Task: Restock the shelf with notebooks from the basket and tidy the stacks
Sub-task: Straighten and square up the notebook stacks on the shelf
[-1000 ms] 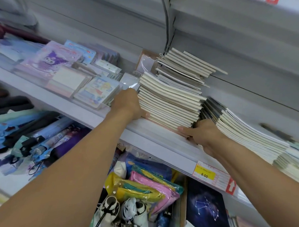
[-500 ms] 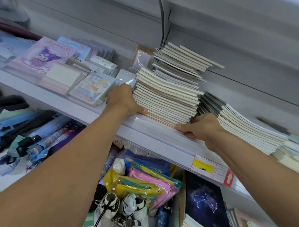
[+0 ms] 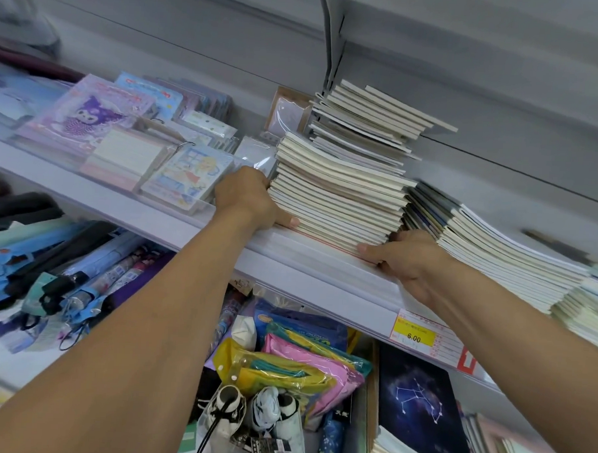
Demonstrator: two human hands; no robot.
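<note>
The front notebook stack sits at the lip of the shelf, its long edges running left to right across the view. Both hands bracket it at the base: the left hand is clamped against its left end, thumb along the bottom, and the right hand is curled round its lower right corner. Neither is nearer; squaring it likely needs 2 matched inward pushes.

We reach both bare arms up and forward; our left hand and right hand curl inward, thumbs pointing toward each other.
</note>
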